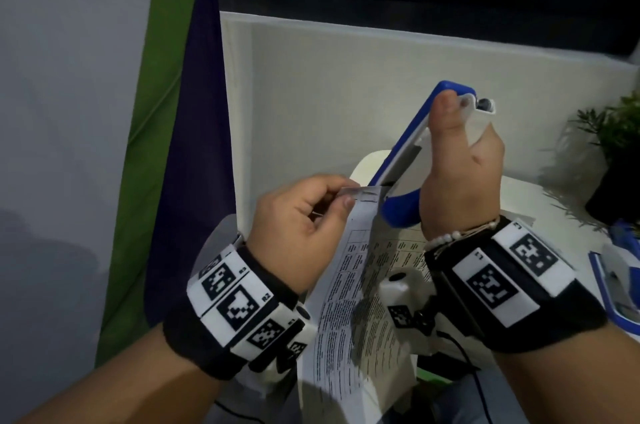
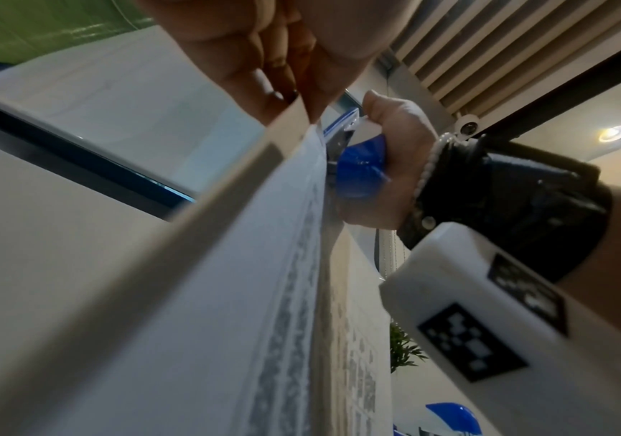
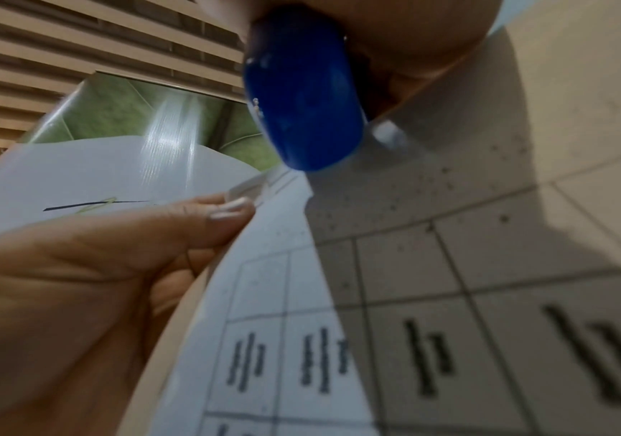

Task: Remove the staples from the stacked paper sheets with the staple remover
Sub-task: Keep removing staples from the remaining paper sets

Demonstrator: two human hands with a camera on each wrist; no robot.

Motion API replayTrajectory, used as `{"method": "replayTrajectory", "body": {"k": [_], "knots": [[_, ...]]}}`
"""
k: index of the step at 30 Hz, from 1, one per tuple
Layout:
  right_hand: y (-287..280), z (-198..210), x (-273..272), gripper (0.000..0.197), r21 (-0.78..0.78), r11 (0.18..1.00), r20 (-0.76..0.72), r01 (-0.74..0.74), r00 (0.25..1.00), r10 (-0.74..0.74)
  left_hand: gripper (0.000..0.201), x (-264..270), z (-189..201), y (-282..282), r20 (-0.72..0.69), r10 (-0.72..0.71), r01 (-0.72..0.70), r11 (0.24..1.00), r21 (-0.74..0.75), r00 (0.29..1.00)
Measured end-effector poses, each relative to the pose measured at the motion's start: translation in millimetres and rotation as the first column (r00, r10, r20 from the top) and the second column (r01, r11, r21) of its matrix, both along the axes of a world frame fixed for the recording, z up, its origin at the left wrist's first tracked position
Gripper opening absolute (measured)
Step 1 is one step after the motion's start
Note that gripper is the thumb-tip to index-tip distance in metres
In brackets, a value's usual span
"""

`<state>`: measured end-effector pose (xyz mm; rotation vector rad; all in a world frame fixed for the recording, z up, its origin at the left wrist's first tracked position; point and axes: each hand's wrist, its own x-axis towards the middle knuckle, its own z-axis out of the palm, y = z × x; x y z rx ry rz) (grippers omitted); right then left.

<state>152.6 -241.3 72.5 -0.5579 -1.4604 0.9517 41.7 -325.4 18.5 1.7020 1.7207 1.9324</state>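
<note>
The paper sheets hang in the air, light and floppy, likely best held close to where the tool bites. The left hand pinches their top corner; just beyond, the right hand grips the blue staple remover.

Hands: two, the left hand and the right hand
Staple remover: one, blue and white
Paper sheets: at least two; the full count of the stack cannot be told
Marker wristbands: two, left wristband and right wristband
Potted plant: one
Blue-and-white item on the surface: one, blurred
</note>
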Motion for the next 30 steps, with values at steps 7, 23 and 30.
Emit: {"method": "replayTrajectory", "body": {"k": [7,23,30], "knots": [[-6,3,-1,0.039,0.01,1.0,-0.051,-0.018,0.999,0.018,0.04,10,8,-6,0.061,-0.11,0.116,0.986,-0.121,0.992],[-12,-8,-21,0.033,-0.047,0.998,-0.086,-0.037,0.996,0.033,0.039,14,0,-1,0.199,-0.055,0.094,0.976,-0.195,0.978],[8,-18,-15,0.026,-0.184,0.982,-0.121,0.048,0.99,-0.071,0.06,-10,-6,4,0.08,-0.162,0.179,0.921,-0.345,0.984]]}}
